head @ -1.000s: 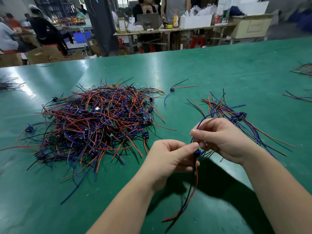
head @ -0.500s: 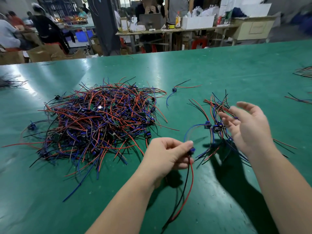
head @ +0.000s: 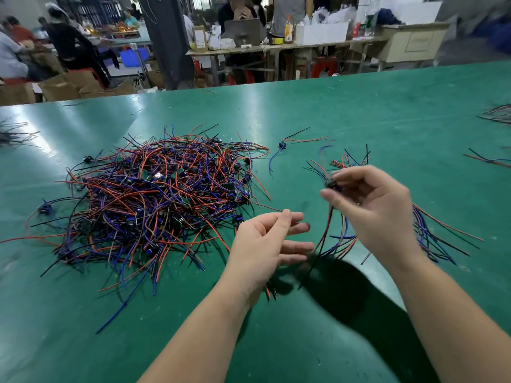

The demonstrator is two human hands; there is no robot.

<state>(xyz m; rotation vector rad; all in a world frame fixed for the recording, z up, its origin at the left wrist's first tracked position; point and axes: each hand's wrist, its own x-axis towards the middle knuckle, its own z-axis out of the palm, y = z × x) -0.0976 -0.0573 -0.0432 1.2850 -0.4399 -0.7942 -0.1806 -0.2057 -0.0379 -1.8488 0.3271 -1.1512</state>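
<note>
My right hand [head: 378, 214] is raised over the green table [head: 359, 111] and pinches a small bunch of wire pieces [head: 336, 236] by their dark connectors. Their red, blue and black leads hang down and fan upward, blurred by motion. My left hand [head: 265, 244] hovers just left of it, fingers loosely spread, holding nothing. Short wire ends [head: 270, 294] show beneath its wrist. A big tangled pile of red, blue and black wire pieces [head: 154, 200] lies to the left. A smaller laid-out bundle [head: 434, 233] lies partly behind my right wrist.
A single wire piece with a blue connector [head: 282, 145] lies beyond the hands. More wires sit at the right edge [head: 495, 114] and left edge [head: 13, 134]. Past the table's far edge are people, benches and cardboard boxes.
My left hand has opened and let go of the wire piece it pinched. My right hand, open half a second ago, now grips a bunch of wire pieces and has lifted them.
</note>
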